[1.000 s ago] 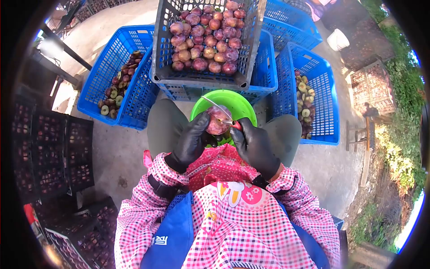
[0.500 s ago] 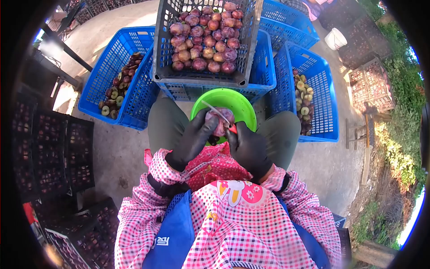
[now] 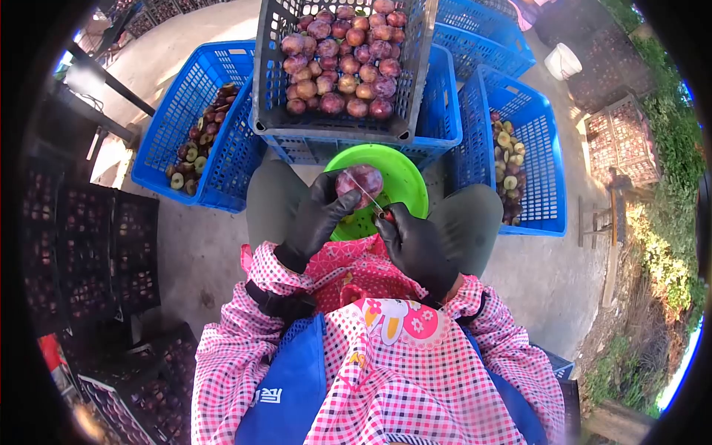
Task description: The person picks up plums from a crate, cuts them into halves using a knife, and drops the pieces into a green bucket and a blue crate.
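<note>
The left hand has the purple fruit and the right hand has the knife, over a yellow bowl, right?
Not yellow: the head view shows a green bowl. The left hand does have the purple fruit, the right hand the knife.

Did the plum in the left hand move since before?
Yes. The plum, held in the left hand, has moved left and a little away from the person, measured against the green bowl.

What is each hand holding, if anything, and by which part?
Left hand: a plum, by its left side. Right hand: a knife, by its red handle.
</note>
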A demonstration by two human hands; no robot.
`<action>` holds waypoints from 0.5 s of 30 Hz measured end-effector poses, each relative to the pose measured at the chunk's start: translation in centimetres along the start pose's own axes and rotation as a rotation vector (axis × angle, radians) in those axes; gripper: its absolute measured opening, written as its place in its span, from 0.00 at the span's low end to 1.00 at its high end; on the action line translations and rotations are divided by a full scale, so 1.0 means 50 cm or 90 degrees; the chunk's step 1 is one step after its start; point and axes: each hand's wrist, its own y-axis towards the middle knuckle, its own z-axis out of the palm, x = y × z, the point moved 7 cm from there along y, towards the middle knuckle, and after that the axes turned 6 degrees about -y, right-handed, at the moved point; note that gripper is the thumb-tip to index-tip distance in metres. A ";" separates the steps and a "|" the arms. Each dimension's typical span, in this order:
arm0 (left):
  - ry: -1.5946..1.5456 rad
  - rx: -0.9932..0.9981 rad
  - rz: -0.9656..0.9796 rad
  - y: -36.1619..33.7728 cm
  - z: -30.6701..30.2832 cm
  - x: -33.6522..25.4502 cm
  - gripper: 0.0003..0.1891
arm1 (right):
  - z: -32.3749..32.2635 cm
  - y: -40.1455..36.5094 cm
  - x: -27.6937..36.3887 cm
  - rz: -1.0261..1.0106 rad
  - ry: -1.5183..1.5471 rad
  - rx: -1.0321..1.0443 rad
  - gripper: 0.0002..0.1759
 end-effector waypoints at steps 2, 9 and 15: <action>0.012 -0.017 -0.018 0.002 -0.005 0.004 0.25 | 0.004 0.002 -0.004 -0.005 -0.009 -0.009 0.13; 0.006 -0.017 -0.019 0.003 -0.007 0.010 0.26 | 0.019 0.008 -0.014 0.005 -0.031 0.025 0.14; 0.068 -0.037 0.009 0.006 0.006 0.010 0.27 | 0.039 0.013 -0.023 0.044 -0.059 0.017 0.15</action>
